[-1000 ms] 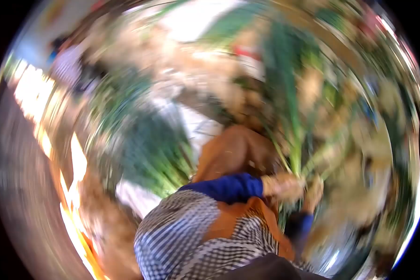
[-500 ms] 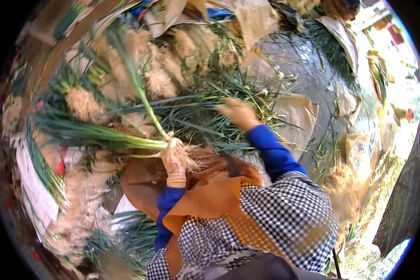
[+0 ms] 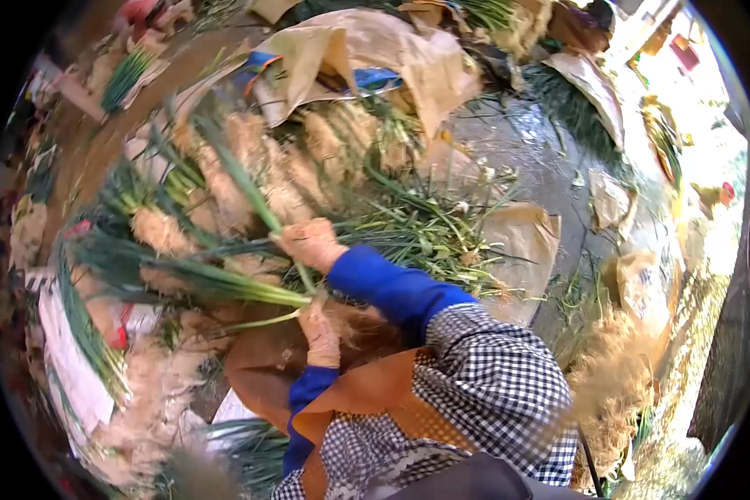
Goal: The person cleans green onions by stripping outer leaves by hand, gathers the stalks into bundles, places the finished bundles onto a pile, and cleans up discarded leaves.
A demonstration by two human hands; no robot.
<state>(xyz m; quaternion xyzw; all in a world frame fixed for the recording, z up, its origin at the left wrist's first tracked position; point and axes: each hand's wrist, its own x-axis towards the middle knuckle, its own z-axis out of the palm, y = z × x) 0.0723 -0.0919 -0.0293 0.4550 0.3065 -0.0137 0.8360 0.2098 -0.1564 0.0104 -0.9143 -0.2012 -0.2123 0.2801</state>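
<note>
My left hand [image 3: 321,333] is closed round the root end of a bunch of green onions [image 3: 241,285], whose long leaves spread to the left. One green onion stalk [image 3: 262,207] stands up from this grip at an angle. Above the left hand, my right hand [image 3: 308,243] has its fingers closed on that slanting stalk. The roots are mostly hidden by the hands. An orange-brown apron [image 3: 375,385] covers the lap below. To the right of the hands lies a heap of loose green leaves [image 3: 425,225].
Bundles of green onions with pale roots [image 3: 250,158] lie in a row beyond the hands. Brown sacking [image 3: 391,50] covers the far side. A sheet of brown paper [image 3: 521,242] lies to the right on wet ground [image 3: 516,129]. Root trimmings [image 3: 612,358] are piled at the right.
My right hand has moved left from above the loose leaves to the slanting stalk and closed on it. My left hand keeps its hold on the bunch. The view has shifted slightly.
</note>
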